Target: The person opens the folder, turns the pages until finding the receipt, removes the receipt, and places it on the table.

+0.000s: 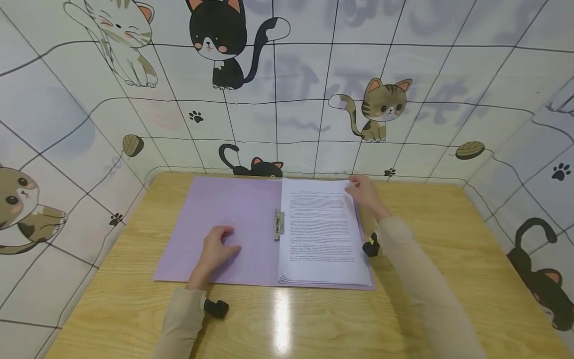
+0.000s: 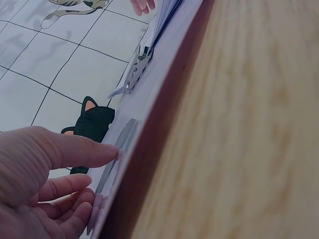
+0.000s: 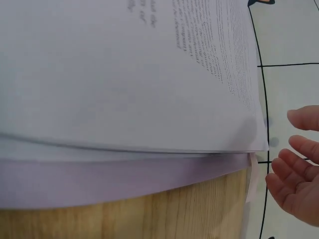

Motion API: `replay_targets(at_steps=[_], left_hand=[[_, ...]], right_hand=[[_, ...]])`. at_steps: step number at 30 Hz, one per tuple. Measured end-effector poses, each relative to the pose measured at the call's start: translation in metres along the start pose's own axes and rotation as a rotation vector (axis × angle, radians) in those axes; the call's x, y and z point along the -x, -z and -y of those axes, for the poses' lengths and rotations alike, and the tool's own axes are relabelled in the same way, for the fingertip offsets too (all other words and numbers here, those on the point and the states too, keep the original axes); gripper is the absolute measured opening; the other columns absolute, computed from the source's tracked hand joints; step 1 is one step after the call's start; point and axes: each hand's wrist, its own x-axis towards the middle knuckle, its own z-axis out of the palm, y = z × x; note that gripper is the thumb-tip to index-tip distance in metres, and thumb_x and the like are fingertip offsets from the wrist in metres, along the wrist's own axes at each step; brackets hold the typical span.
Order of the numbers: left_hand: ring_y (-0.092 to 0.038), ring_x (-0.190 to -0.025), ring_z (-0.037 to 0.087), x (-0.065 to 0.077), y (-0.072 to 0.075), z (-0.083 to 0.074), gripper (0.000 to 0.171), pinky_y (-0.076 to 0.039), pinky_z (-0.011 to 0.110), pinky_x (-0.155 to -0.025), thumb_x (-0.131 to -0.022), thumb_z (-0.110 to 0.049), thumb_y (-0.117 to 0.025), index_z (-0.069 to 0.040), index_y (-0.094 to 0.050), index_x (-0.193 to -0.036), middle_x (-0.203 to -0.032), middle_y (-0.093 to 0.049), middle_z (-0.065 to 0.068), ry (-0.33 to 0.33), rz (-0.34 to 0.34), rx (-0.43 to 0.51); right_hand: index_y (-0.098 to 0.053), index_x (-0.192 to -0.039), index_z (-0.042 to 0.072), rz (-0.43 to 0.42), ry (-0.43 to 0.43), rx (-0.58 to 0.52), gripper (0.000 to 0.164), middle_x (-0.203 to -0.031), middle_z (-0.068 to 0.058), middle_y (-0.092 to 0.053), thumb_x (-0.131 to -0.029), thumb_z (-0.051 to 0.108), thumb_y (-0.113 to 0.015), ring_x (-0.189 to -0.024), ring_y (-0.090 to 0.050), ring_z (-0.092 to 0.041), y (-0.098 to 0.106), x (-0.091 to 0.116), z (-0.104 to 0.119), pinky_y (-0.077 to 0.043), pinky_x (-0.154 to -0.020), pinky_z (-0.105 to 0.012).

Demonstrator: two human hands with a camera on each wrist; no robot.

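Note:
A purple folder (image 1: 224,199) lies spread open on the wooden table, its metal clip (image 1: 279,224) near the middle. On its right half is a stack of printed sheets (image 1: 320,224), with text on the top page. My left hand (image 1: 217,252) is over the folder's bare left cover, fingers loosely bent, thumb apart, holding nothing; whether it touches the cover I cannot tell. At the far right corner of the sheets is my right hand (image 1: 364,192). In the right wrist view that hand (image 3: 299,172) has its thumb and fingers spread, just off the paper corner (image 3: 256,142).
The wooden table (image 1: 430,249) extends to the right and in front of the folder. Behind it and on both sides stands a white gridded backdrop (image 1: 305,119) printed with cartoon cats. Each wrist carries a small black camera (image 1: 217,308).

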Motion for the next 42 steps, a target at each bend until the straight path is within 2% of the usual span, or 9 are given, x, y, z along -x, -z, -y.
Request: replay_targets(at_steps=[5, 11, 19, 28, 35, 39, 42], left_hand=[[-0.054, -0.098, 0.036, 0.000, -0.003, 0.001, 0.043, -0.046, 0.045, -0.089, -0.064, 0.005, -0.075, 0.011, -0.058, -0.103, -0.104, -0.055, 0.024, -0.016, -0.004, 0.005], [-0.054, -0.100, 0.036, -0.002, -0.003, 0.001, 0.041, -0.046, 0.043, -0.091, -0.066, 0.004, -0.076, 0.011, -0.059, -0.103, -0.105, -0.054, 0.023, -0.001, 0.013, 0.007], [-0.054, -0.098, 0.035, -0.001, -0.001, 0.001, 0.040, -0.046, 0.044, -0.090, -0.065, 0.003, -0.076, 0.011, -0.059, -0.101, -0.104, -0.054, 0.023, -0.010, 0.003, -0.002], [-0.054, -0.100, 0.036, -0.001, 0.001, 0.001, 0.040, -0.046, 0.043, -0.091, -0.066, 0.004, -0.076, 0.011, -0.059, -0.102, -0.106, -0.054, 0.023, 0.010, 0.011, 0.001], [-0.052, -0.105, 0.036, -0.001, 0.001, 0.001, 0.040, -0.045, 0.043, -0.093, -0.068, 0.003, -0.075, 0.010, -0.059, -0.103, -0.109, -0.053, 0.023, 0.031, 0.030, -0.004], [-0.052, -0.105, 0.036, -0.001, 0.002, 0.001, 0.040, -0.044, 0.044, -0.093, -0.068, 0.003, -0.075, 0.011, -0.058, -0.104, -0.110, -0.053, 0.024, 0.032, 0.033, -0.001], [-0.052, -0.105, 0.036, -0.001, 0.001, 0.002, 0.040, -0.044, 0.044, -0.093, -0.068, 0.003, -0.075, 0.011, -0.058, -0.104, -0.110, -0.052, 0.024, 0.031, 0.033, 0.004]], right_hand=[[-0.038, -0.136, -0.009, 0.064, -0.041, 0.076, 0.052, -0.137, -0.028, -0.039, -0.091, 0.012, -0.053, -0.124, -0.038, -0.043, -0.001, -0.008, 0.002, -0.033, -0.102, -0.052], [-0.040, -0.134, -0.012, 0.082, 0.036, 0.251, 0.051, -0.137, -0.030, -0.039, -0.089, 0.009, -0.050, -0.128, -0.033, -0.044, -0.005, -0.017, -0.003, -0.027, -0.105, -0.052], [-0.041, -0.133, -0.012, 0.086, 0.068, 0.293, 0.050, -0.140, -0.029, -0.037, -0.087, 0.005, -0.045, -0.130, -0.030, -0.044, -0.007, -0.026, -0.005, -0.023, -0.108, -0.052], [-0.049, -0.127, -0.011, 0.056, 0.082, 0.376, 0.045, -0.129, -0.033, -0.042, -0.086, 0.004, -0.041, -0.120, -0.036, -0.046, -0.009, -0.027, 0.006, -0.030, -0.099, -0.057], [-0.057, -0.118, -0.007, 0.009, 0.038, 0.356, 0.035, -0.124, -0.028, -0.045, -0.087, 0.002, -0.043, -0.116, -0.039, -0.042, -0.010, -0.029, 0.012, -0.038, -0.092, -0.054], [-0.057, -0.113, -0.008, -0.023, 0.044, 0.286, 0.030, -0.119, -0.027, -0.048, -0.088, 0.003, -0.046, -0.111, -0.042, -0.040, -0.010, -0.029, 0.012, -0.038, -0.092, -0.052], [-0.056, -0.111, -0.009, -0.039, 0.040, 0.207, 0.028, -0.111, -0.025, -0.053, -0.089, 0.005, -0.047, -0.100, -0.048, -0.036, -0.009, -0.027, 0.011, -0.042, -0.084, -0.046]])
